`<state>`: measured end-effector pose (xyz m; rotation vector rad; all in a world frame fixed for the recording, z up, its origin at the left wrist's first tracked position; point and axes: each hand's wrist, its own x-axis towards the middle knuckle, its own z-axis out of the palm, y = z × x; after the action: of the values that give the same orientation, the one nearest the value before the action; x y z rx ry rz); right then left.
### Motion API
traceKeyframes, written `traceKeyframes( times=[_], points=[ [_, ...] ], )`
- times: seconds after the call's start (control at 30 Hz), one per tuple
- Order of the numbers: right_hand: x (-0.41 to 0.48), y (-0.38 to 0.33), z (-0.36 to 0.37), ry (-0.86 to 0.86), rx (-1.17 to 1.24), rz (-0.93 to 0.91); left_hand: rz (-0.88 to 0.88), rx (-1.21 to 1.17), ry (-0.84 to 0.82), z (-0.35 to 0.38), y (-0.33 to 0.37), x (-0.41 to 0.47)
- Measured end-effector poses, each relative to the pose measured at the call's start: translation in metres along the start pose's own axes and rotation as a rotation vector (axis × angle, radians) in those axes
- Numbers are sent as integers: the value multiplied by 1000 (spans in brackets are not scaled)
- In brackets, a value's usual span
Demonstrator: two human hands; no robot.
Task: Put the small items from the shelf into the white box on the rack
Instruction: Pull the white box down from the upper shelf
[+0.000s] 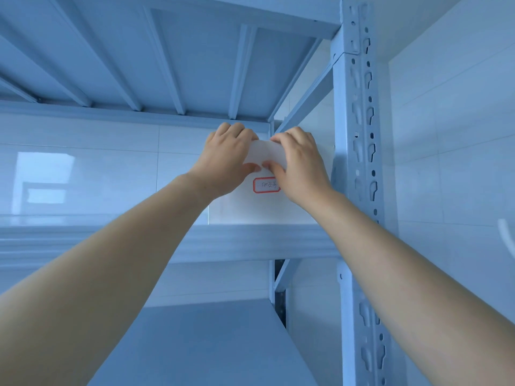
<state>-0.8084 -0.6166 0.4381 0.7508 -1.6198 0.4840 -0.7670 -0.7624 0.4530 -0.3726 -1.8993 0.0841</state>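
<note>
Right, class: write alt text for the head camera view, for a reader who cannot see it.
Two bare hands, left hand and right hand, reach up and together hold a small pale item above a white box with a red-bordered label. The box sits on a pale blue metal rack shelf, beside its right upright.

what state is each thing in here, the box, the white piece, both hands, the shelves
white box with a red-bordered label: sits upright on the upper rack shelf, against the right post
pale translucent flat piece: held at the box top by both hands
left hand: gripping the piece's left side
right hand: gripping its right side
lower grey rack shelf: nothing visible on it
</note>
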Motion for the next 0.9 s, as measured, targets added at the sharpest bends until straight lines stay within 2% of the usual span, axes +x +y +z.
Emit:
traceKeyframes(
  times=[0.5,0.9],
  points=[
    [-42,-41,-50,45,49,6,45,112,85,-50,43,-51],
    [-80,-103,-95,-35,49,15,31,69,19,-112,56,-110]
  ],
)
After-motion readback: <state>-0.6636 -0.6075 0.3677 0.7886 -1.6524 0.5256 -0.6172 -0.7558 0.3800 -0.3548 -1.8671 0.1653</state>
